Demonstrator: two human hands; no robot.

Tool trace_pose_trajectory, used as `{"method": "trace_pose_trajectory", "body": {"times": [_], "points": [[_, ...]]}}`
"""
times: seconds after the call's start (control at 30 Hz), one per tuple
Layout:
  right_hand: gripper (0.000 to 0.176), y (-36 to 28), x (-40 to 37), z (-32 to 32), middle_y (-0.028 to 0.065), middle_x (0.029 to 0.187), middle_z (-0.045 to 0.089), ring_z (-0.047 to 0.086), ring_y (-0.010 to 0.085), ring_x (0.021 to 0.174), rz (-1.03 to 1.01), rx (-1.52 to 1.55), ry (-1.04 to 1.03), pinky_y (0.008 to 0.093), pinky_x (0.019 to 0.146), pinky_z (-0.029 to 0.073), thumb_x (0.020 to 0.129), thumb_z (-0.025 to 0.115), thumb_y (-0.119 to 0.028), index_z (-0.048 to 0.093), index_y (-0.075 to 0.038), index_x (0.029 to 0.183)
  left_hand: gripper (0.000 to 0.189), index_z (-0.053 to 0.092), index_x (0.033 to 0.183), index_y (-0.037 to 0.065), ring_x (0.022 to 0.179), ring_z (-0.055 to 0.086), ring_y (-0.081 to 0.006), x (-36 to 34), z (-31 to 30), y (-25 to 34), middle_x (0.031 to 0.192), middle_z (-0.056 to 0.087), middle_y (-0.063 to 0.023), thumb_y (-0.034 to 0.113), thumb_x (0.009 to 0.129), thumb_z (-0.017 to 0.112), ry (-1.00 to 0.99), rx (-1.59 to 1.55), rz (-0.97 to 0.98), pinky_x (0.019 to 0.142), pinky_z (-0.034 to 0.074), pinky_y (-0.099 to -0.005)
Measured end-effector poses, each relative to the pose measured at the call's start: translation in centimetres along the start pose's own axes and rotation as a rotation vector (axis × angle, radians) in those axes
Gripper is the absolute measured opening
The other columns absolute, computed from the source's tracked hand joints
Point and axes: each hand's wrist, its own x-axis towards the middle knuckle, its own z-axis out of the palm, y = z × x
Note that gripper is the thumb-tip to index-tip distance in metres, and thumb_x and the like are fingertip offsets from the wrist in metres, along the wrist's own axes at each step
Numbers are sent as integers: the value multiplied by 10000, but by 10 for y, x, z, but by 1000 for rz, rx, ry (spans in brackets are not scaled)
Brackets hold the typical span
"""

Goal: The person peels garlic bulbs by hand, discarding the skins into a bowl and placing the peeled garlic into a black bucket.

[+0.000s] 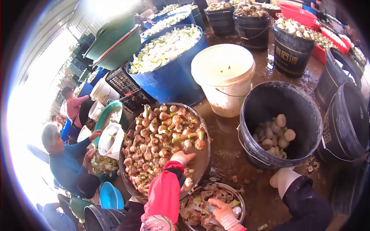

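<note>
My left hand (pixel 183 158), in a red sleeve, reaches over a wide round tub (pixel 208 154) of unpeeled garlic bulbs (pixel 148 140) with short stalks. Its fingers look stretched out, close to the bulbs, and none is plainly held. My right hand (pixel 221 211) is closed, low over a basin (pixel 242 204) of garlic skins and trimmings (pixel 198 204). A small bluish-grey bit shows at its fingers; I cannot make out what it is. To the right, a black bucket (pixel 248 148) holds several pale trimmed bulbs (pixel 275 134).
A white bucket (pixel 225 100) stands ahead, beside a blue vat (pixel 169 86) of cut stalks. Black buckets (pixel 295 57) line the right. A person in blue (pixel 67 165) sits at the left. My boot (pixel 285 181) rests by the black bucket on wet floor.
</note>
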Motion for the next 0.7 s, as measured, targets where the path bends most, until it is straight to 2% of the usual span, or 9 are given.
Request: {"method": "trace_pose_trajectory", "body": {"times": [0.07,0.17,0.2,0.27,0.37,0.47,0.6,0.63,0.7], "points": [[473,4,3,-1,62,1104,653,622,132,849,79,25,-46,238,757,475,759,459,47,583,-47,1206,542,655,1018,-5,690,646,-232,-6,-4,5,858,671,-138,463,745,631,-311,-110,13,655,507,-336],[429,28,9,4,72,1081,660,630,139,907,-107,51,-17,232,829,466,774,454,53,601,-26,1169,483,623,1098,15,639,610,-186,-42,-15,8,848,657,-104,333,735,636,-417,-354,201,609,494,-290],[429,26,6,4,72,1081,660,630,139,907,-105,56,-19,232,829,466,774,454,53,601,-26,1169,501,553,1204,17,715,609,-163,-58,-16,1,953,644,-97,236,757,617,-366,-634,194,601,488,-271],[290,19,0,1,26,1002,668,590,86,871,-98,62,-5,227,778,467,836,610,-76,631,-32,1122,544,464,1294,27,864,619,-205,-96,-14,-14,1108,600,-122,137,774,578,-333,-1090,329,651,520,-298],[286,10,-2,4,24,998,658,589,91,889,-136,188,5,233,788,471,856,634,-126,624,-4,1114,548,422,1303,60,1031,585,-324,-184,-10,-24,1235,524,-151,89,778,576,-510,-1792,387,764,538,-398],[332,-3,-17,5,46,1092,624,591,118,944,-172,450,-28,254,796,492,879,620,-110,573,-6,1191,495,434,1295,99,1100,534,-408,-246,14,-34,1250,520,-143,200,844,611,-665,-2019,382,848,506,-491],[433,-12,-37,1,73,1133,631,590,104,939,-70,666,-95,231,759,485,832,639,-31,545,-3,1254,425,535,1156,64,912,592,-245,-285,46,-45,1043,585,-86,155,785,723,-543,-1813,336,855,498,-423],[433,-9,-37,0,67,1120,635,583,91,923,-67,546,-104,225,742,484,834,637,-31,546,-8,1256,440,522,1143,46,800,562,-157,-295,46,-45,904,575,-48,52,754,730,-489,-1739,281,813,493,-337],[404,-11,-40,-1,49,1070,648,577,75,893,-92,239,-89,222,737,482,830,636,-40,571,-9,1227,451,510,1153,35,800,557,-137,-313,50,-39,883,571,-47,26,753,717,-306,-1466,325,799,483,-301]]}}
